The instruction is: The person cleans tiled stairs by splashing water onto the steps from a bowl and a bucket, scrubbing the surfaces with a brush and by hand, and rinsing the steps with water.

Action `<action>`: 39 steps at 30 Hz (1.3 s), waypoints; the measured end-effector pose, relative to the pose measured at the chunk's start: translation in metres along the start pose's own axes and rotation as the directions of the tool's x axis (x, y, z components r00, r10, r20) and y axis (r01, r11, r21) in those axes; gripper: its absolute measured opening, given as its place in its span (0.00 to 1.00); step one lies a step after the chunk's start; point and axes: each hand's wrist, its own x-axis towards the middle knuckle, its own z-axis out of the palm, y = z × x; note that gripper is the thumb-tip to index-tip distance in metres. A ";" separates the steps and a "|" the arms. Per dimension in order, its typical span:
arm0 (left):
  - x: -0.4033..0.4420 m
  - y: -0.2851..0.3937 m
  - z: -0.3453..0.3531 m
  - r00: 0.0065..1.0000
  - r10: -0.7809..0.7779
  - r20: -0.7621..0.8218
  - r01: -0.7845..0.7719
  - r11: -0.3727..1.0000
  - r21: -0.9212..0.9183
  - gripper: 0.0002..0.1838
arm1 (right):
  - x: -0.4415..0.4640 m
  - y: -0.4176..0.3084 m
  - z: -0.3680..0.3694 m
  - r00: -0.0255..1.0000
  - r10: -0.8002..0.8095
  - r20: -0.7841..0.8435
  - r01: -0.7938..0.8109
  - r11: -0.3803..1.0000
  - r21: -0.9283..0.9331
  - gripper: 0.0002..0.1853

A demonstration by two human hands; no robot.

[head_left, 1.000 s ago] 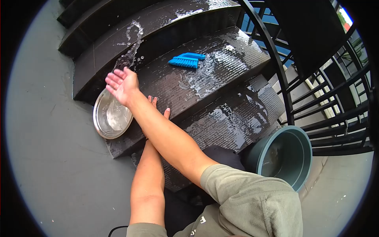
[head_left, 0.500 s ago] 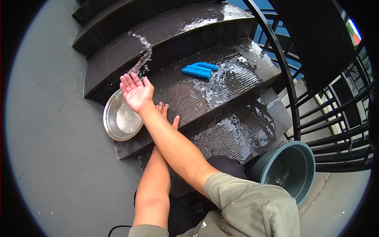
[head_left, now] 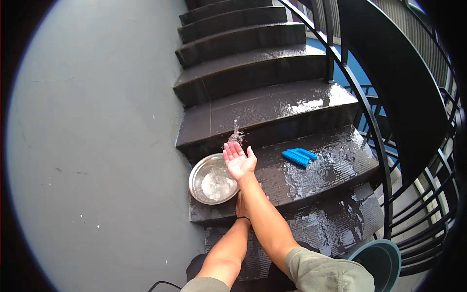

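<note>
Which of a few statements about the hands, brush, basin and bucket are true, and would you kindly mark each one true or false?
1. The right hand is open, with its palm showing. True.
2. The blue brush lies inside the metal basin. False: it lies on a wet step, to the right of the basin.
3. Splashing water shows just beyond the right hand's fingers. True.
4. The left hand is in full view. False: the right arm partly hides it.
5. The green bucket is at the lower right, cut off by the picture's edge. True.
</note>
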 end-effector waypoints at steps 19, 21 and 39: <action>0.000 0.001 0.000 0.988 -0.155 -0.014 0.154 0.987 -0.050 0.36 | -0.003 -0.018 0.017 0.991 -0.088 0.096 0.090 0.996 -0.023 0.33; -0.003 0.026 -0.014 0.998 0.022 -0.060 -0.021 1.000 0.018 0.33 | 0.002 0.004 -0.003 0.952 0.148 -0.268 -0.252 0.877 -0.409 0.35; 0.004 0.013 0.003 0.959 0.204 -0.197 -0.198 0.979 0.049 0.31 | 0.016 0.029 -0.029 0.873 0.151 -0.465 -0.324 0.890 -0.320 0.36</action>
